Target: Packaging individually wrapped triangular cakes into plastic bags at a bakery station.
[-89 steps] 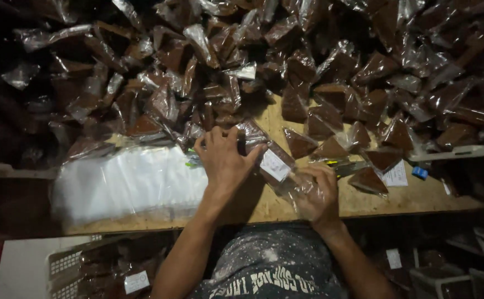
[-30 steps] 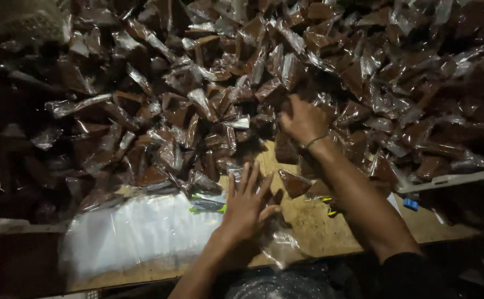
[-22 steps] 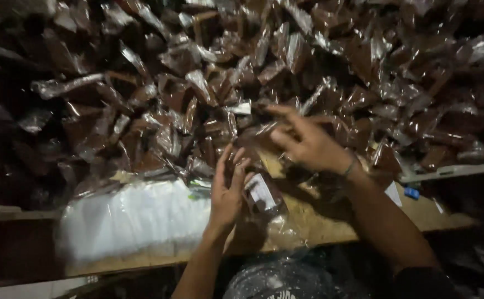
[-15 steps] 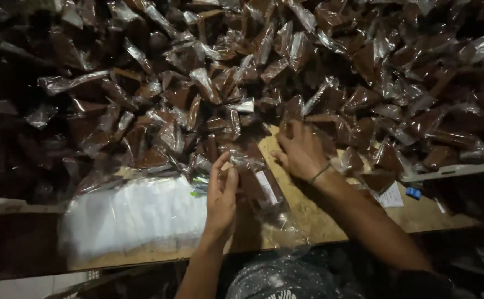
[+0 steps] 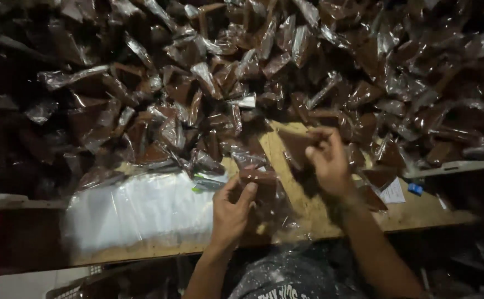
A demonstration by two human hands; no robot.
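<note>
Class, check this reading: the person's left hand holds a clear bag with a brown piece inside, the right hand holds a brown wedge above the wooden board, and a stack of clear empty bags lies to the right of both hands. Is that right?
One detail is wrong. The head view shows the stack of clear empty bags lying to the left of both hands, not the right. The rest stands: the left hand holds the clear bag with a brown piece inside, and the right hand holds the brown wedge above the wooden board.

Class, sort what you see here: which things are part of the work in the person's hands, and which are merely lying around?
In use:
left hand on a clear bag with brown pieces
right hand holding a brown wedge
stack of empty clear bags

Lying about:
heap of filled packets
white paper slip
small blue object
wooden board
</note>
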